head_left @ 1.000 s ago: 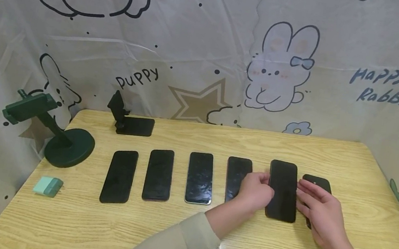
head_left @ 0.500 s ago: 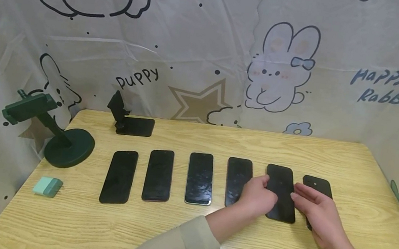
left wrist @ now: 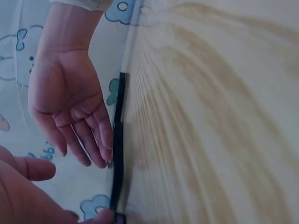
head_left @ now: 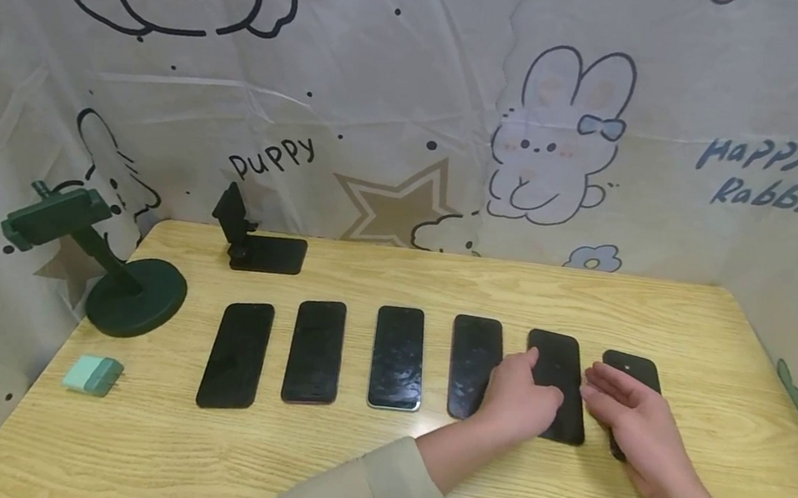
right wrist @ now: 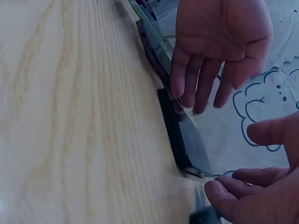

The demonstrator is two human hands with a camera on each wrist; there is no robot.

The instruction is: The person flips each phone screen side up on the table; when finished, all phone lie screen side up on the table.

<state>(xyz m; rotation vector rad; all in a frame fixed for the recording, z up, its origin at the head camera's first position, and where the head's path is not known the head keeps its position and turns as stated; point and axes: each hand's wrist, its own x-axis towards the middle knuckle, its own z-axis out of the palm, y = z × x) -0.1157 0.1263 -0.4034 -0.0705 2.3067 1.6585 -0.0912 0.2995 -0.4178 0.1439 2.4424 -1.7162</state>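
Note:
A black smartphone (head_left: pixel 559 367), fifth from the left in a row, lies screen up on the wooden table (head_left: pixel 190 457). My left hand (head_left: pixel 518 395) is at its left edge, with relaxed fingers and the thumb above the screen. On the other side, my right hand (head_left: pixel 636 427) has its fingers extended close to the phone's right edge; it partly covers a dark phone (head_left: pixel 637 366) lying at the row's right end. In the left wrist view, the right hand (left wrist: pixel 70 93) shows a bare palm. The left palm (right wrist: pixel 222 37) looks likewise bare in the right wrist view.
Several more phones, such as the one with a pale rim (head_left: pixel 398 358), lie to the left. A green phone stand (head_left: pixel 135 298), a mint charger plug (head_left: pixel 93 374) and a small black stand (head_left: pixel 265 253) occupy the left side. A printed cloth (head_left: pixel 389 96) backs the table.
The fifth phone, held between both hands and raised slightly a second ago, now lies flat, its far end a little further left. Both hands have loosened from it.

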